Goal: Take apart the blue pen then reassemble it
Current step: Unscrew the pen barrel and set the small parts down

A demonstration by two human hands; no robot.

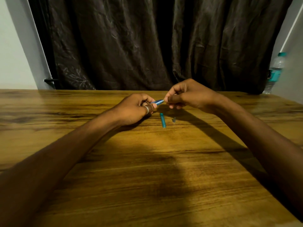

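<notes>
My left hand (136, 108), a ring on one finger, grips the blue pen barrel (157, 101) a little above the wooden table (147, 169). The barrel points right, towards my right hand (188, 95). My right hand's fingertips pinch at the barrel's right end; what they hold is hidden. A teal pen cap (163, 120) lies on the table just below the hands. A small grey pen piece (174, 119) lies to the right of the cap.
A dark curtain (155, 43) hangs behind the table's far edge. A clear water bottle (275, 72) with a teal label stands at the far right, beyond the table corner.
</notes>
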